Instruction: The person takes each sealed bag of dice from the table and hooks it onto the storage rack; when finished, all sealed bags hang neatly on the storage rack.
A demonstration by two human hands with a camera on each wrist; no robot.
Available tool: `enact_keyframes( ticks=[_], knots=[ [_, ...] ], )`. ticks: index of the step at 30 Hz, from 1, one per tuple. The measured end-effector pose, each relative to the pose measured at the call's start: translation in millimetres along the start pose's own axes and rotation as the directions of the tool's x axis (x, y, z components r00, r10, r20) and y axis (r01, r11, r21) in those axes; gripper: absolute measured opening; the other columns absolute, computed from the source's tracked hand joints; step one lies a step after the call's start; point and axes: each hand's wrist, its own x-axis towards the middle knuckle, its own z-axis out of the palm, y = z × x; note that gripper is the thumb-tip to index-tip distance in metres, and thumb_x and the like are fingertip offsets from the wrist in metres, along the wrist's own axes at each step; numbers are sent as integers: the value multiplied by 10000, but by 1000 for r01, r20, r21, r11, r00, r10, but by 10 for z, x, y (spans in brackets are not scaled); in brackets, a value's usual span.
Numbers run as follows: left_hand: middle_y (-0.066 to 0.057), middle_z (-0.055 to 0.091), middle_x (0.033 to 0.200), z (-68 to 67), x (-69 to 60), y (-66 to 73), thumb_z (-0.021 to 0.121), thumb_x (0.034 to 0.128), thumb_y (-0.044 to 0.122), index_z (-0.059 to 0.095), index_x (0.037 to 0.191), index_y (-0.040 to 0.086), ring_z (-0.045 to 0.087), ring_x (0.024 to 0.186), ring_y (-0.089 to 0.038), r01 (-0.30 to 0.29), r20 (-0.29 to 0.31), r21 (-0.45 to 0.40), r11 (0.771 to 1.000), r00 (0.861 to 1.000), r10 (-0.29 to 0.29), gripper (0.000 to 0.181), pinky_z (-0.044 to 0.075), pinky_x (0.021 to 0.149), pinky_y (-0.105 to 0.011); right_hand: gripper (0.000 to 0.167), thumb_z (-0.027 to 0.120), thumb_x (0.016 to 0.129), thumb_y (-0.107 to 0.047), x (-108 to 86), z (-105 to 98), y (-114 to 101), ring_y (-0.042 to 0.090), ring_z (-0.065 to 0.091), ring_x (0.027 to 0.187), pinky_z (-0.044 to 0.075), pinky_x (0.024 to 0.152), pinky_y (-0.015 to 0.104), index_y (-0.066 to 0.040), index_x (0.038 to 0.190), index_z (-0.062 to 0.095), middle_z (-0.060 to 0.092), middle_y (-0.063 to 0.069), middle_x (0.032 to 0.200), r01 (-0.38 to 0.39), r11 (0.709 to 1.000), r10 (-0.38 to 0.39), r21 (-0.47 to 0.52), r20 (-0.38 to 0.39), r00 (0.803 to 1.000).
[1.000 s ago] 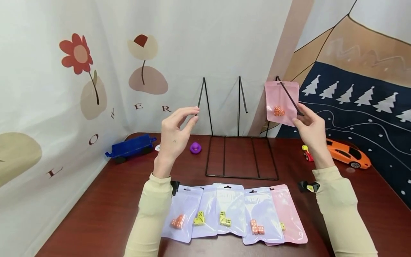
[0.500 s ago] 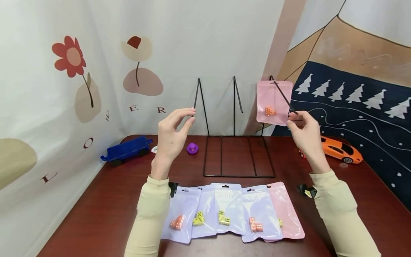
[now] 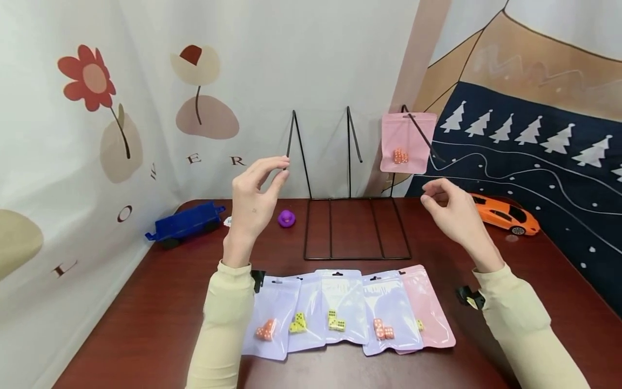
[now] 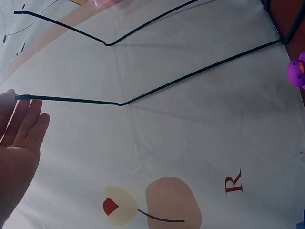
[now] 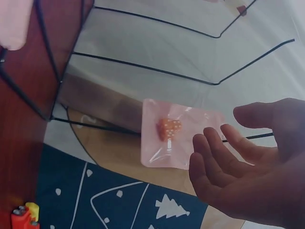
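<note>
My left hand [image 3: 255,200] pinches the tip of the left prong of a black wire rack [image 3: 357,259]; in the left wrist view the hand [image 4: 21,138] holds that rod end between thumb and fingers. A pink bag [image 3: 408,141] with orange dice hangs by its slot on the right prong. Below and right of it, my right hand [image 3: 454,213] holds nothing, its fingers loosely bent. The right wrist view shows the hand [image 5: 252,162] beside the hanging bag [image 5: 190,125]. The middle prong [image 3: 349,151] carries no bag.
Several bags lie at the table's front, lilac ones [image 3: 342,297] and a pink one [image 3: 432,319], with orange or yellow dice. A blue wagon [image 3: 187,221] stands at the left, a purple duck [image 3: 286,218] behind the left hand, an orange car [image 3: 505,213] at the right.
My right hand has let go of the bag and prong and moved down and away. The bag hangs by itself. My left hand keeps its pinch on the left prong. The head view has shifted slightly.
</note>
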Motion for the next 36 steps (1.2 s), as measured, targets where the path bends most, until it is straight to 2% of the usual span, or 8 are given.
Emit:
enact_keyframes(
  ticks=[4,11,16,21,24,27,31,36],
  knots=[
    [-118,673,1067,-21,13,26,659,854,-53,698,991,-29,615,1041,-216,22,0,13,1000,1000,-22,144,447,971,-359,206,538,970,-180,-106,12,16,276,539,859,438,711,390,-25,1102,574,593,135,1005,-12,1000,14,-22,71,997],
    [-218,661,1023,-52,42,250,642,833,-129,672,948,-100,623,994,-301,28,-24,71,997,999,-26,123,457,959,-356,163,569,959,-199,-289,40,44,235,496,788,443,664,356,-64,1050,560,569,87,906,-27,997,43,-75,228,973],
    [-245,654,1010,-36,78,364,630,834,-143,662,937,-120,623,988,-312,42,-15,93,995,999,-40,110,459,956,-348,151,594,944,-181,-482,-9,89,223,495,782,449,630,322,-72,1043,558,568,66,891,-58,994,80,-87,272,959],
    [-254,648,1011,-16,73,349,628,837,-140,656,937,-127,621,994,-308,47,-8,78,996,999,-46,104,455,961,-349,153,610,938,-190,-676,-68,159,200,485,756,434,572,277,-78,1033,566,570,45,881,-83,994,101,-76,270,958],
    [-235,654,1020,-11,53,284,634,839,-129,663,941,-114,622,1000,-294,40,-9,65,997,999,-40,107,454,962,-355,149,633,925,-185,-790,-93,207,180,486,737,428,557,264,-85,1023,584,573,18,865,-81,994,99,-73,303,948],
    [-172,668,1040,-10,23,165,646,842,-104,681,957,-70,623,1011,-254,43,-8,51,998,999,-43,124,453,964,-357,167,646,915,-182,-910,-120,266,162,500,737,439,562,257,-85,1043,604,576,-9,857,-71,996,88,-57,409,908],
    [-94,677,1064,-5,-2,37,655,850,-69,697,977,-20,619,1026,-210,50,-1,42,998,999,-50,142,450,968,-357,198,639,917,-211,-1055,-155,344,144,531,779,474,620,267,-91,1073,615,589,-25,893,-91,995,97,-38,546,832],
    [-147,673,1047,17,24,107,645,846,-96,686,964,-60,621,1020,-243,46,-7,37,998,999,-45,130,456,960,-358,185,621,926,-245,-1154,-161,423,121,541,784,480,631,269,-121,1062,609,593,-22,909,-131,991,104,-1,614,782]
  ],
)
